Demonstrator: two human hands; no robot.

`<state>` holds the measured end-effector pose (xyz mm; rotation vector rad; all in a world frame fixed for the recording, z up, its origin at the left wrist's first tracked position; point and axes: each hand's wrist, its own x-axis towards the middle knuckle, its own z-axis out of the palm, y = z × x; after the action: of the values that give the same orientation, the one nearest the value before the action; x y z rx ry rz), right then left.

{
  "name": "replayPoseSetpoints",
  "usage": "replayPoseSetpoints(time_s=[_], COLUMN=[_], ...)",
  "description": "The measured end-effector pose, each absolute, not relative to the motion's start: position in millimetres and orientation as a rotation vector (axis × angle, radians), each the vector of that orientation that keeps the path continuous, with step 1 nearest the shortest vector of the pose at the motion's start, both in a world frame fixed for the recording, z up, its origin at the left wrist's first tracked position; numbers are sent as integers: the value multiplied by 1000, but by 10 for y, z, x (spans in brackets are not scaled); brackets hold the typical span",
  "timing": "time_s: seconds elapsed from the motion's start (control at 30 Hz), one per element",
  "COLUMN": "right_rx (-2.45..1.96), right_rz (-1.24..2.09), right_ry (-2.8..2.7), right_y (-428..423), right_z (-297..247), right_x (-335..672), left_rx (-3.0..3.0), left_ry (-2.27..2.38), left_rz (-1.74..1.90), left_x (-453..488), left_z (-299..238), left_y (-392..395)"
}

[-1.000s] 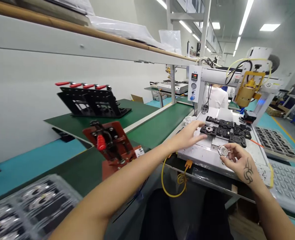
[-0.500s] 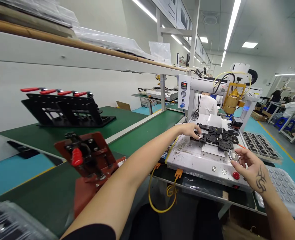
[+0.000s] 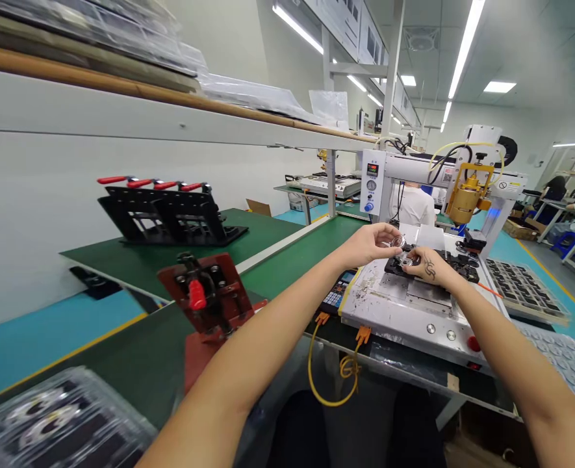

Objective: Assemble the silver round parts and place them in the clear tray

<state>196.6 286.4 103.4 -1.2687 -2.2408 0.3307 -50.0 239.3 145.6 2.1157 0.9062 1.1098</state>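
My left hand [image 3: 372, 243] hovers over the near left corner of the black fixture block [image 3: 455, 262] on the white machine table [image 3: 399, 309], pinching a small round silver part [image 3: 398, 242]. My right hand [image 3: 426, 268], tattooed on its back, rests on the same corner of the fixture with its fingers curled down onto a second round part [image 3: 407, 261] seated there. The two hands almost touch.
A yellow dispensing head [image 3: 467, 192] hangs behind the fixture under a white gantry with a control box [image 3: 371, 182]. A red toggle-clamp jig [image 3: 205, 296] and a black clamp rack [image 3: 163, 211] stand on the green belt to the left. Part trays [image 3: 525, 283] lie at right. Seated people work far right.
My right hand has carried its round part from the table's front edge up to the fixture. My left hand has lifted a round part off the fixture. The camera has shifted slightly.
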Motion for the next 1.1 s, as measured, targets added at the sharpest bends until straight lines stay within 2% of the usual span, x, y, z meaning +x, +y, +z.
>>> replayPoseSetpoints(time_s=[0.3, 0.67, 0.77, 0.9, 1.1], right_rx=[-1306, -1328, -1302, -1202, -1540], right_rz=[359, 54, -41, -204, -330], right_ry=[-2425, -2342, -2225, -1898, -1500], right_y=[3090, 3008, 2742, 1952, 983], right_z=[970, 930, 989, 874, 48], right_x=[1887, 1812, 2047, 2803, 3652], left_rx=[2039, 1895, 1802, 1676, 1716], left_ry=[907, 811, 858, 972, 1042], left_rz=[1194, 1284, 1298, 1287, 1045], left_x=[-807, -752, -681, -733, -516], left_z=[1288, 1137, 1027, 674, -128], left_y=[1725, 1353, 1266, 1076, 974])
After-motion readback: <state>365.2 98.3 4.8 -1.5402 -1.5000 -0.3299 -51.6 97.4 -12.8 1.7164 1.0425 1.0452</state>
